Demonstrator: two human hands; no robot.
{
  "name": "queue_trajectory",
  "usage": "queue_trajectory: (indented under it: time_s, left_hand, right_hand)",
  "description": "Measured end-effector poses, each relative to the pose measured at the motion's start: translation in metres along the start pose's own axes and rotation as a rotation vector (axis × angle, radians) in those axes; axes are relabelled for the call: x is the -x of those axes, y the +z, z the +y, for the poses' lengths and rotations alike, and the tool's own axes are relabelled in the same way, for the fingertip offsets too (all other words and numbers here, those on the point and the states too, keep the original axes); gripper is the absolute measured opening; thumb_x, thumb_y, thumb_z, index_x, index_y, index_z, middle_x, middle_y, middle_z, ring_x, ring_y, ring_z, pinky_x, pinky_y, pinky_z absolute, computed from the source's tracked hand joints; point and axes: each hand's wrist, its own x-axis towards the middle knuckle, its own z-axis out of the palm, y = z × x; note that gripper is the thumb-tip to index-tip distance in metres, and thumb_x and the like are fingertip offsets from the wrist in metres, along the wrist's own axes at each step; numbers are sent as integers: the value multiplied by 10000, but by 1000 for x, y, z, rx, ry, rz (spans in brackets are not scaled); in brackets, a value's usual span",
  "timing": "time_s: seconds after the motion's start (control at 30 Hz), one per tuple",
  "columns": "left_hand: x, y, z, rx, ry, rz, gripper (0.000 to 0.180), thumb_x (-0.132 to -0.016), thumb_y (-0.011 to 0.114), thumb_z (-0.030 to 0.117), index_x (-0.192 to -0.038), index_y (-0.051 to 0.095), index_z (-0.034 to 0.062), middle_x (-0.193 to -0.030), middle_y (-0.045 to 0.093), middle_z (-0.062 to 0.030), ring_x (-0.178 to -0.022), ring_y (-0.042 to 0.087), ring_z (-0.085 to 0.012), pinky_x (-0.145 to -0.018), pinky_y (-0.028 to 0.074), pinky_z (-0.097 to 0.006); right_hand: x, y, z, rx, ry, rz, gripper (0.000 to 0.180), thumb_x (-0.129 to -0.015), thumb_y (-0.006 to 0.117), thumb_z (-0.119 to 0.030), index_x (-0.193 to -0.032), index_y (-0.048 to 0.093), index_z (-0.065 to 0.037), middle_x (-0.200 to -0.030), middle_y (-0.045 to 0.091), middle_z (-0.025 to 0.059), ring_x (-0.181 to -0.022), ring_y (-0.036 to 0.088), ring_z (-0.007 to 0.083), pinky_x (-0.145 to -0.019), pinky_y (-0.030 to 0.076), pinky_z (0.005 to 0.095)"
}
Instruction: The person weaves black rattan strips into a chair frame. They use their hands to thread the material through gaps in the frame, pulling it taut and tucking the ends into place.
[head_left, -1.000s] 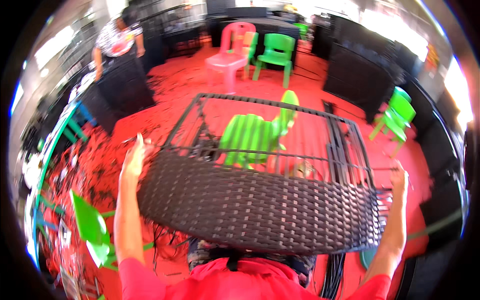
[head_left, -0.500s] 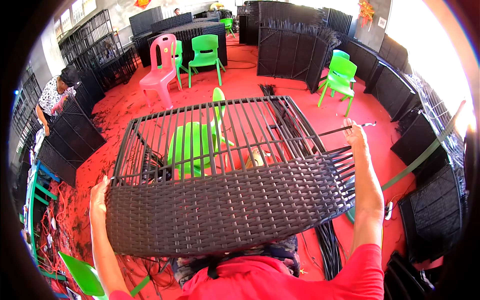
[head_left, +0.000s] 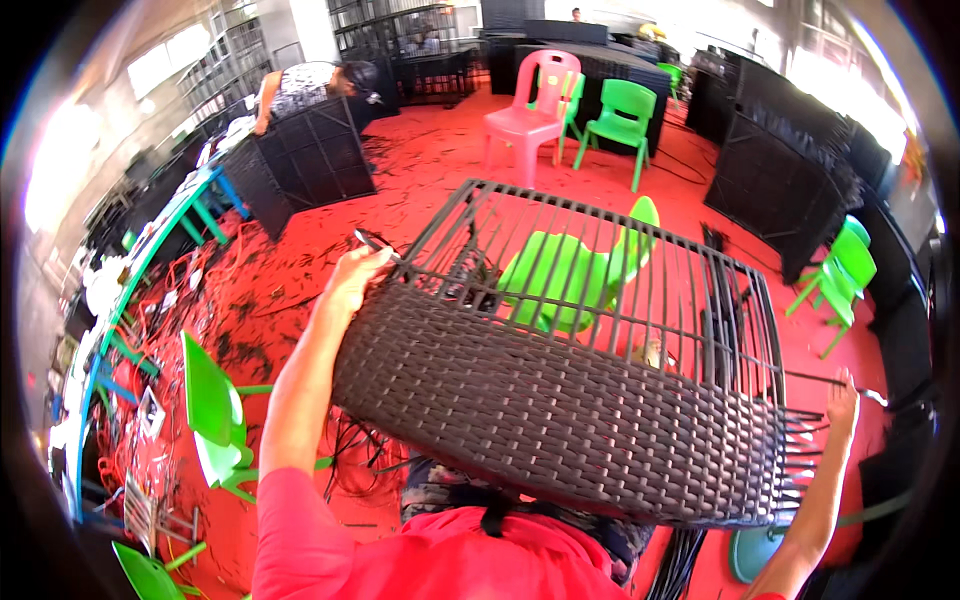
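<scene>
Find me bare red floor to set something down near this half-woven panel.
The barest red floor lies between the half-woven dark rectangular panel and the pink plastic chair. A narrower patch sits between the panel's right edge and the green plastic chairs at right. Left of the left hand, black scraps crowd the floor.

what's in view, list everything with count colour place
partly woven wicker panel: one, dark brown, between hands
moulded plastic chairs: at least seven, green, scattered
tall plastic chair: one, pink, back centre
flat woven panels: many, black, around room
long table: one, green and blue, left
flat strips: many, black, lower right
round object: one, teal, lower right
worker: one, patterned top, back left
floor: one, red, beneath
left hand: one, bare, panel's left edge
right hand: one, bare, right of panel
</scene>
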Motion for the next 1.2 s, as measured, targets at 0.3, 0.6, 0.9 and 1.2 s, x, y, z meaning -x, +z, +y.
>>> queue_trajectory:
  time_s: [0.3, 0.6, 0.9, 1.2]
  left_hand:
    - [18, -71, 24, 478, 112, 487, 263, -811, 617, 298, -898, 567, 55, -870, 634, -58, -810, 613, -192, -783, 460, -349]
    - [-39, -142, -27, 436, 97, -393, 374, -839, 526, 383, -1066, 526, 86, -1040, 575, -86, -913, 594, -204, -722, 485, -303]
    - [-43, -65, -43, -106, -9, -49, 463, -784, 599, 463, -1062, 555, 96, -1012, 597, -89, -945, 562, -190, -817, 421, -303]
    - [-55, -132, -47, 438, -38, 253, 398, -784, 607, 440, -1044, 566, 143, -1067, 578, 7, -974, 546, -139, -823, 417, -286]
  right_hand:
    - [32, 24, 5, 144, -53, 118, 360, -896, 440, -144, -1243, 389, -67, -1272, 455, 71, -1195, 419, 202, -978, 364, 351]
    - [68, 27, 23, 245, -63, -303, 349, -863, 454, -113, -1203, 438, -37, -1142, 505, 99, -1078, 488, 278, -956, 376, 397]
    - [146, 61, -7, 482, -107, 49, 250, -763, 657, -163, -927, 513, -42, -882, 591, 95, -867, 615, 265, -650, 508, 357]
    - [155, 72, -2, 615, -53, 35, 263, -748, 683, -227, -968, 582, -125, -864, 620, 20, -832, 607, 143, -598, 448, 283]
